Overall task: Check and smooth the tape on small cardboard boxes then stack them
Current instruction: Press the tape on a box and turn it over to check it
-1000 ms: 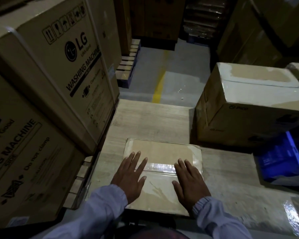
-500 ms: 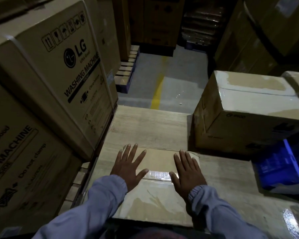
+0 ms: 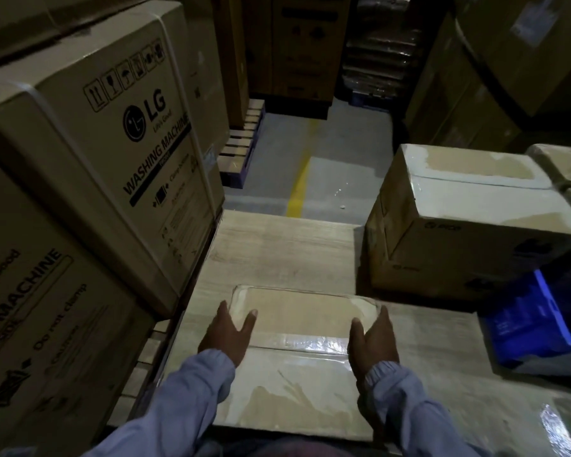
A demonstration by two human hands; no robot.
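A small flat cardboard box (image 3: 297, 311) lies on the wooden surface (image 3: 277, 252) right in front of me. A shiny strip of clear tape (image 3: 300, 341) crosses its top from left to right. My left hand (image 3: 228, 334) lies against the box's left edge, its thumb on the top and its straight fingers along the side. At the right edge my right hand (image 3: 373, 338) mirrors it, thumb on top. Both sleeves are light blue.
Large LG washing machine cartons (image 3: 112, 153) stand stacked close on the left. A bigger taped carton (image 3: 468, 219) sits on the surface at the right, a blue crate (image 3: 534, 328) beside it. Beyond lie a grey floor with a yellow line (image 3: 300, 183) and a pallet (image 3: 241, 150).
Both hands have slid apart from the top of the box, over the tape, out to its left and right edges. The view has tilted up slightly.
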